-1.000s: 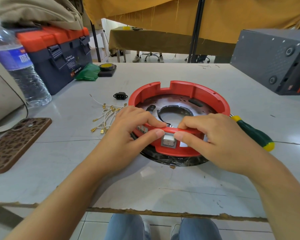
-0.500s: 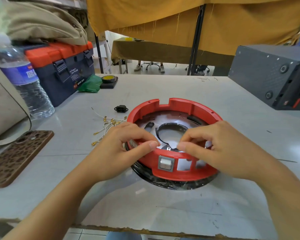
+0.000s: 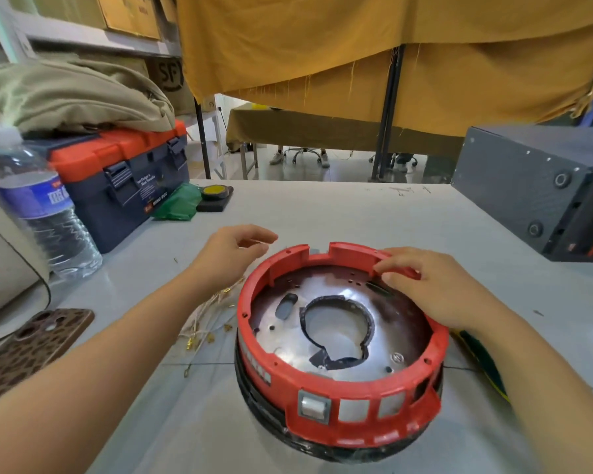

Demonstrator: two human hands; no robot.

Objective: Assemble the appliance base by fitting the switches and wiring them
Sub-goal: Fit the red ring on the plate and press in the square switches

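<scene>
Right hand (image 3: pixel 435 289) grips the red base (image 3: pixel 339 340) rim at two o'clock; left hand (image 3: pixel 230 254) hovers loose, apparently empty. Steady the base before fetching the next switch.

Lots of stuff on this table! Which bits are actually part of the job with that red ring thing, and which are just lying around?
Part of the job:
round red plastic appliance base
grey rocker switch fitted in its front wall
loose white wires with brass terminals
left hand, right hand

Just lying about:
clear plastic water bottle
orange-lidded navy toolbox
leopard-print phone case
dark grey metal box
</scene>
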